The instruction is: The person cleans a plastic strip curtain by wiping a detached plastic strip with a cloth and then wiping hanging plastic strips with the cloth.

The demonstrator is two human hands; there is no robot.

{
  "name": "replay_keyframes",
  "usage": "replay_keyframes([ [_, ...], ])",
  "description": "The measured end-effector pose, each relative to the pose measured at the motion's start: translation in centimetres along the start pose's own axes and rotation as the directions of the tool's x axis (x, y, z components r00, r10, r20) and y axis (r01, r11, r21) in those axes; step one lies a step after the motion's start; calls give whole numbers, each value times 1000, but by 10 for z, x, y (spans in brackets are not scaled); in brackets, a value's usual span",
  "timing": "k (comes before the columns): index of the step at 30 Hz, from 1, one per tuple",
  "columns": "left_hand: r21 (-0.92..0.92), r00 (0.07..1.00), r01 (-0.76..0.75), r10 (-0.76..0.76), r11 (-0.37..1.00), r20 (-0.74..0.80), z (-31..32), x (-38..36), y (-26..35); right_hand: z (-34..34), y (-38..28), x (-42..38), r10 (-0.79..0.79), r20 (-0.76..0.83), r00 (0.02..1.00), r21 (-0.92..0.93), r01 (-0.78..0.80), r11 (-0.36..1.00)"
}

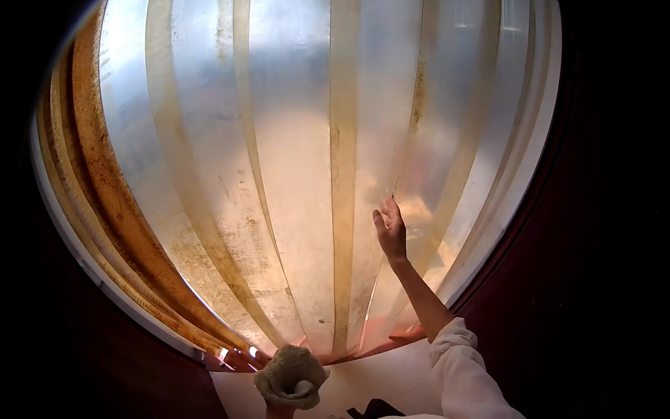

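Note:
In front of me hangs a curtain of clear plastic strips [293,209], with yellowish bands where they overlap and brown stains low on the left. My right hand [392,234] reaches up to the right of the middle, its fingers closed at the long edge of one plastic strip [380,167]. The thumb lies on the left side of that hand. Low in the view, my left hand [280,413] holds a bunched grey-green cloth [289,373], which hides most of its fingers. The cloth is close to the lower ends of the strips.
Stained orange-brown strips [105,133] hang at the far left, beside a pale curved frame edge [118,307]. Dark surroundings lie to both sides. A pale surface [387,370] shows below the curtain, and a dark object [377,409] is at the bottom edge.

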State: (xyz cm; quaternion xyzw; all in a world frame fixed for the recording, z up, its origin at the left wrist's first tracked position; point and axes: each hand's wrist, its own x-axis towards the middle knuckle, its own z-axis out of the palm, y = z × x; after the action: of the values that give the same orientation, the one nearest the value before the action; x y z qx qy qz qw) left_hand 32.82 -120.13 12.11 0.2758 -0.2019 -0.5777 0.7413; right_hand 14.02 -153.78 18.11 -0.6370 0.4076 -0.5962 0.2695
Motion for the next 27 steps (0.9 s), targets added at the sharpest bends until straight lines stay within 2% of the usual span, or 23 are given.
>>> replay_keyframes([
  [1, 5, 1000, -7, 7, 1000, -8, -3, 4, 6, -5, 20, 21, 27, 41, 999, 65, -29, 997],
  [3, 13, 999, -22, 22, 1000, -32, -6, 12, 16, 3, 47, 50, -227, -155, 961, -224, 190, 956],
  [5, 24, 998, -26, 27, 999, -60, -11, 18, 17, 7, 62, 76, -203, -232, 951, -193, 159, 968],
  [6, 33, 997, -29, 32, 999, -74, -13, 22, 19, 4, 60, 83, 38, -61, 997, 80, -33, 996],
  [7, 35, 995, -37, 40, 999, -89, -14, 25, 19, 0, 60, 85, 180, 262, 948, 378, -273, 885],
  [9, 59, 992, -51, 57, 997, -114, -15, 34, 22, 3, 68, 76, 123, 168, 978, 372, -178, 911],
  [11, 92, 987, -70, 82, 993, -135, -16, 40, 25, 0, 71, 61, 59, -33, 998, 430, -39, 902],
  [12, 120, 985, -79, 96, 990, -141, -15, 43, 26, -4, 73, 54, 10, -30, 999, 465, 5, 885],
  [15, 194, 988, -82, 105, 978, -111, 2, 57, 18, -19, 32, -3, 9, -168, 986, 447, 68, 892],
  [17, 264, 994, -81, 96, 961, -44, 23, 72, 8, -32, 15, -33, -54, -130, 990, 460, 109, 881],
  [20, 408, 987, -141, 95, 902, 131, 77, 109, -8, -50, -30, -67, -16, 58, 998, 556, -20, 831],
  [22, 510, 942, -290, 146, 810, 303, 122, 138, -15, -52, -40, -75, -9, 164, 986, 576, -89, 813],
  [24, 571, 835, -525, 251, 631, 491, 175, 171, -13, -53, -47, -86, 11, 176, 984, 530, -104, 841],
  [27, 511, 544, -837, 411, 198, 731, 265, 215, 12, -71, -55, -100, 164, 227, 960, 485, -257, 836],
])
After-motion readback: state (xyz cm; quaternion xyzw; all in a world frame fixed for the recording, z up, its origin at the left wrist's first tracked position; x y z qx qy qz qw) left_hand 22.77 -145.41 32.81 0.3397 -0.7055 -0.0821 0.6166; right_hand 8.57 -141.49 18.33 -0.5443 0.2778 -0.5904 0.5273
